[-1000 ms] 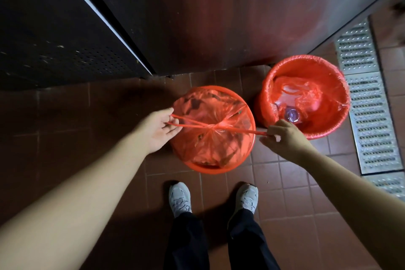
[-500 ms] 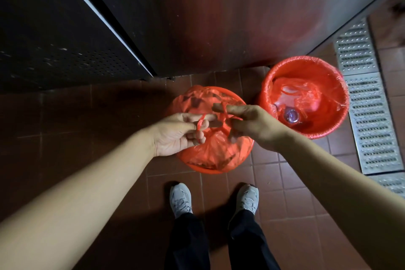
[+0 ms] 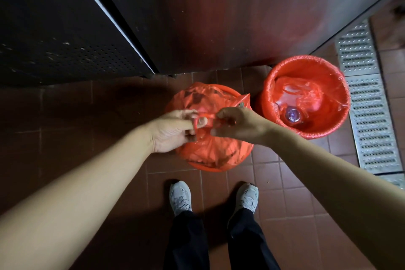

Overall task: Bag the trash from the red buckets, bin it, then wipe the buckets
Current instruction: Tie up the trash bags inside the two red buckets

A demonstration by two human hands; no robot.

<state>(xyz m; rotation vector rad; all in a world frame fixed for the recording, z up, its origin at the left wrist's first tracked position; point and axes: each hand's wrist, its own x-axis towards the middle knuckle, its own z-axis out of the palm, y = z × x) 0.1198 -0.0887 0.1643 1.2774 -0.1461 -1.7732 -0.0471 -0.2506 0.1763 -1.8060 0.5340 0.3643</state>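
step: tying off the bag [image 3: 208,144] in the near bucket [image 3: 206,167], judging by the looped strands
left hand [image 3: 173,131]: fingers curled, pinching a twisted red strand [image 3: 205,115] of bag plastic; a loop sits over one fingertip
right hand [image 3: 237,125]: fingers curled, pinching the other end of that strand, a bag flap sticking up at its 12 o'clock
key relation: strand runs 9-to-3 between my hands, short and near level; hands almost touch above bag centre. Bag bulk lies straight below both grips. Neither hand is clearly nearer the knot point; I can't tell which end goes through the loop
bag location: in the near bucket on the floor tiles, at 12 o'clock from my shoes [image 3: 179,196], top gathered
far bucket [image 3: 306,96]: at 2 o'clock from the bag, just beside the near bucket, liner open, bottle [image 3: 292,114] and loose plastic inside, untouched
vs 1 s ago: strand was stretched wide across the bucket, hands at opposite rims; now hands are together at centre
vs 0.5 s ago: hands about the same spot, strand now crossed into a loop on the left fingers
next, my guess: pull ends apart along 9-3 to cinch
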